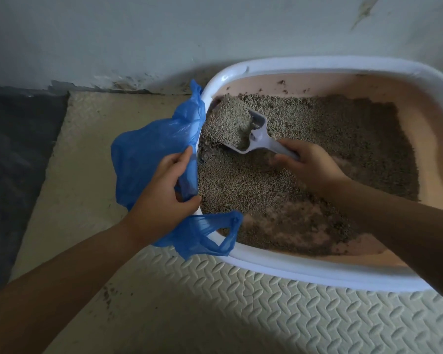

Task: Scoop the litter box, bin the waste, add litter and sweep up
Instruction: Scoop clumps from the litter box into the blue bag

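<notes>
The scooping step was in hand. The right hand (pixel 312 167) was curled round the handle of the scoop (pixel 260 131), whose bowl sat heaped with litter (pixel 330 139) near the far left corner of the box (pixel 292 272), low over the bed or resting on it. Whether the heap held a clump of waste or only loose grains could not be told from this view. The left hand (pixel 161 195) gripped the edge of the blue bag (pixel 149 154), fingers and thumb closed on the plastic, and held it against the left rim of the box; one handle loop draped over the near left corner. The bag's mouth looked half gathered, not spread. Litter lay thick at the far and left sides and thin toward the near edge, where the pink floor of the box showed through. The box stood on a patterned mat (pixel 215 315) by the wall (pixel 138 34), with a few stray grains on the mat's left part. The next move probably called for shaking the scoop so clean grains fell back, then carrying it level over the left rim while the left hand pulled the bag open wide enough to take the load without spilling. Binning, topping up and sweeping were not yet done.
</notes>
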{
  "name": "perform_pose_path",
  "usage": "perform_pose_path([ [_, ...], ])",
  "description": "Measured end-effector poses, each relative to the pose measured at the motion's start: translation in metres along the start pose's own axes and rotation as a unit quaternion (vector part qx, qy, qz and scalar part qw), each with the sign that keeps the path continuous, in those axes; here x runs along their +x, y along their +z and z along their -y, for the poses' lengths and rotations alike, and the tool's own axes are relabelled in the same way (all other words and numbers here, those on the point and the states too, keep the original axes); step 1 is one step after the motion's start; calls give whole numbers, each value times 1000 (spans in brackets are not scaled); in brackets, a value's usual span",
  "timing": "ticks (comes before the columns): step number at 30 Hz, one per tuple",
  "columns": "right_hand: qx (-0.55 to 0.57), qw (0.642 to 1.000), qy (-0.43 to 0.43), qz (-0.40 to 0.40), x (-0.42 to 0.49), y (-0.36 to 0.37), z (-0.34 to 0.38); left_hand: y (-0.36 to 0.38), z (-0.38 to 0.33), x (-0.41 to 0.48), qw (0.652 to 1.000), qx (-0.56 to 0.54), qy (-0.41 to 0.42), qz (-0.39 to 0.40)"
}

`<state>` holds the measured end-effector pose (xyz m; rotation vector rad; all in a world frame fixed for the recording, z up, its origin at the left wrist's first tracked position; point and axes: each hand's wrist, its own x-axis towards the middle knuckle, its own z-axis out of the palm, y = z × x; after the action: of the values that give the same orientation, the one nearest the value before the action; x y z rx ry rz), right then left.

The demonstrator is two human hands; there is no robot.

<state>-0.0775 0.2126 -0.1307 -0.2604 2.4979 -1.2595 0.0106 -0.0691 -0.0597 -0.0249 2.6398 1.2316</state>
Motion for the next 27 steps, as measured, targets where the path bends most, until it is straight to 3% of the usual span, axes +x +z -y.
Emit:
perform_pose_path([
  [23, -97, 992, -53, -63, -53, -62, 15, -1, -4, -2, 1000, 21, 1, 10],
  [27, -113, 992, -52, -31, -55, -69, 18, 0, -3, -1, 1000, 26, 5, 6],
])
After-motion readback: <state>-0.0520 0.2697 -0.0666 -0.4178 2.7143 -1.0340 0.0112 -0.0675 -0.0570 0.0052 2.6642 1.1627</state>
